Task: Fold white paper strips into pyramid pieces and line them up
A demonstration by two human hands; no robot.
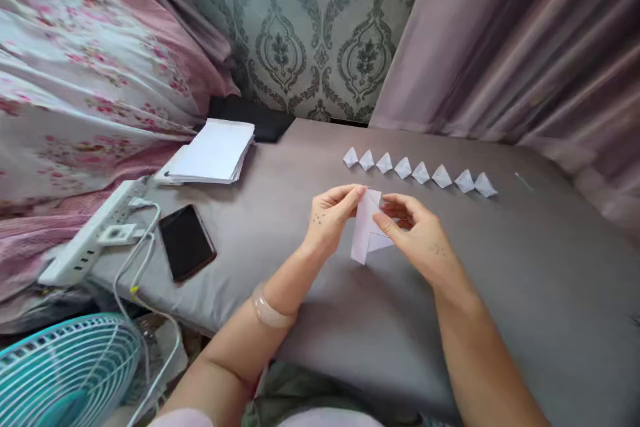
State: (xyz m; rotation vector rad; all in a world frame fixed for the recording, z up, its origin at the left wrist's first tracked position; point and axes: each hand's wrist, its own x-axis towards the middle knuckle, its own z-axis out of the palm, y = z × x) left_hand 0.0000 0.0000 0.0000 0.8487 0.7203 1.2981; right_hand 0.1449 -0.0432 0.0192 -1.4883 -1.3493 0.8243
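In the head view, a folded white paper (361,233) is pinched near its top by the left hand (327,217) and gripped along its other side by the right hand (417,230). Beyond the hands, eight small folded pieces (403,168) are lined up on grey cloth (300,153). Left of the left hand, a phone (187,242) is laid beside a power strip (63,270), into which a white plug (117,234) is fitted.

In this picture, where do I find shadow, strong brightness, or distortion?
Head view: a soft shadow falls on the grey surface below the folded paper; head view: the paper stack looks very bright, while the curtain darkens toward the upper right; head view: the fan at lower left appears stretched, probably by a wide lens.
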